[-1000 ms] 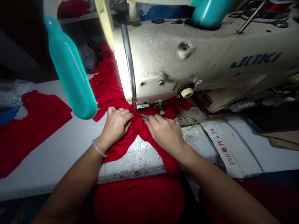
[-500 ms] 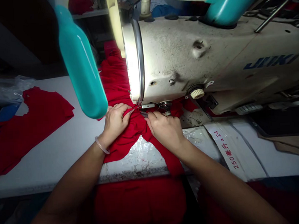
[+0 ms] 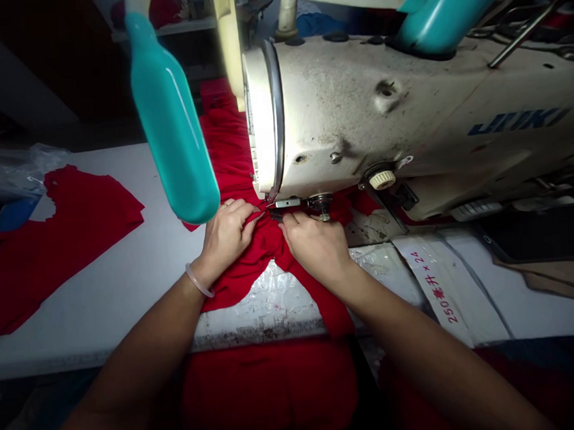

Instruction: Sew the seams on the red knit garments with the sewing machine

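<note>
My left hand [image 3: 226,235] is closed, pinching bunched red fabric [image 3: 251,259] just left of the presser foot [image 3: 286,203] of a white industrial sewing machine [image 3: 408,123]. My right hand [image 3: 315,246] is closed on the same fabric to the right, and a small metal tool pokes out from its fingers toward the foot. The fabric runs from behind the machine, under both hands, over the table's front edge and into my lap. A pale bangle [image 3: 198,282] rings my left wrist.
A teal lamp head [image 3: 174,124] hangs above the table on the left. Another red fabric piece [image 3: 50,236] lies at the far left beside a clear plastic bag [image 3: 7,170]. A labelled white strip [image 3: 437,283] lies on the right of the white table [image 3: 112,297].
Both hands have slid the fabric a little further in toward the presser foot. The view has shifted, so the machine and lamp sit further right in the picture.
</note>
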### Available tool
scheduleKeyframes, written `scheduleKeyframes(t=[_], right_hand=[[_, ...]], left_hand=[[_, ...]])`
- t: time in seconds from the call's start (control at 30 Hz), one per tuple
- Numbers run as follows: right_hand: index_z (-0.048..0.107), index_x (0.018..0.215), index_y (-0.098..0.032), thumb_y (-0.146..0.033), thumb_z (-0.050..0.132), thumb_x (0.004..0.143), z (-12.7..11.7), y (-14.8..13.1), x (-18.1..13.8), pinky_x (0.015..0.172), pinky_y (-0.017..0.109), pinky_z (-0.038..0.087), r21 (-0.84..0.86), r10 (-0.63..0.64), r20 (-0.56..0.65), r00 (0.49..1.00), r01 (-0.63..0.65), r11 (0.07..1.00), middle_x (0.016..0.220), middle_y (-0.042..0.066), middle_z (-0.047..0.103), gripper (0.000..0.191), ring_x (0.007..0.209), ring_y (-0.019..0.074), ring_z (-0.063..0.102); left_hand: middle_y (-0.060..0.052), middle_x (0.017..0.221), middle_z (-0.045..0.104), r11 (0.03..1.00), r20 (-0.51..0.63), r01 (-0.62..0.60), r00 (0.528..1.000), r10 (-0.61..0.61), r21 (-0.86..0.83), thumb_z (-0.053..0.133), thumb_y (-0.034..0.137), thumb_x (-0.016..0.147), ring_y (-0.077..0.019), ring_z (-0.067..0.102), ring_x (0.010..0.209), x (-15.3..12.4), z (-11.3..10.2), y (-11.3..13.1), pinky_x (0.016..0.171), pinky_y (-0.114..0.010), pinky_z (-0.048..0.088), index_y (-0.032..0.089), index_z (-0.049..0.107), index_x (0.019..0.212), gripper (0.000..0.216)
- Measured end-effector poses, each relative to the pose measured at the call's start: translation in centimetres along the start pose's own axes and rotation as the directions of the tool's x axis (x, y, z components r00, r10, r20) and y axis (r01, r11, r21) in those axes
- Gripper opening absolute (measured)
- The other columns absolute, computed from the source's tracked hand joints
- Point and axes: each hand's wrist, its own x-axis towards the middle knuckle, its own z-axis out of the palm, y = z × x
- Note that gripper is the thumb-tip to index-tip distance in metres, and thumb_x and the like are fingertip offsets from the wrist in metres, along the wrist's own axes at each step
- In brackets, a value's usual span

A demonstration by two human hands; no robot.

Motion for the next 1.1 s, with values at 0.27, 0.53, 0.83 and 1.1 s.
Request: scheduleKeyframes(t=[0.27,0.53,0.83,1.1], right_hand=[[0.064,0.102,-0.016,-0.029,0.035,0.101,0.3,0.1,-0.4,0.054,0.027,0.028,-0.006,0.048,-0.017,0.999,-0.048,0.999,0.094,0.010,0.069,0.032,0.071,0.0195,0.066],[0.064,0.103,-0.014,-0.027,0.033,0.101,0.0,-0.2,-0.2,0.056,0.026,0.034,0.015,0.032,0.019,0.999,-0.032,0.999,0.096,0.013,0.068,0.033,0.074,0.0196,0.066],[0.065,0.102,-0.012,-0.023,0.033,0.101,0.0,-0.4,0.1,0.057,0.025,0.037,0.023,0.035,0.008,0.999,-0.035,0.999,0.096,0.014,0.070,0.033,0.075,0.0199,0.067],[0.066,0.101,-0.010,-0.008,0.035,0.093,-0.6,-0.7,0.3,0.058,0.025,0.040,-0.018,0.018,0.045,0.999,-0.017,1.000,0.095,0.017,0.070,0.032,0.080,0.0222,0.068]], left_hand=[[-0.003,0.087,0.071,0.791,0.078,0.359,0.925,-0.371,-0.496,0.060,0.034,0.090,-0.0197,0.064,0.085,1.0,0.9,-0.9,0.081,-0.029,0.047,0.017,0.069,0.085,0.020],[-0.002,0.083,0.074,0.671,0.129,0.428,0.885,-0.448,-0.606,0.066,0.033,0.085,-0.0192,0.065,0.081,1.5,0.6,-0.5,0.076,-0.027,0.049,0.017,0.070,0.081,0.017],[-0.004,0.089,0.073,0.762,0.071,0.357,0.922,-0.381,-0.541,0.063,0.035,0.087,-0.0194,0.065,0.086,1.0,0.6,-0.6,0.085,-0.029,0.048,0.017,0.070,0.085,0.020],[-0.004,0.087,0.071,0.756,0.065,0.340,0.927,-0.369,-0.559,0.062,0.036,0.087,-0.0194,0.064,0.086,0.9,0.8,-0.6,0.086,-0.029,0.047,0.017,0.069,0.085,0.021]])
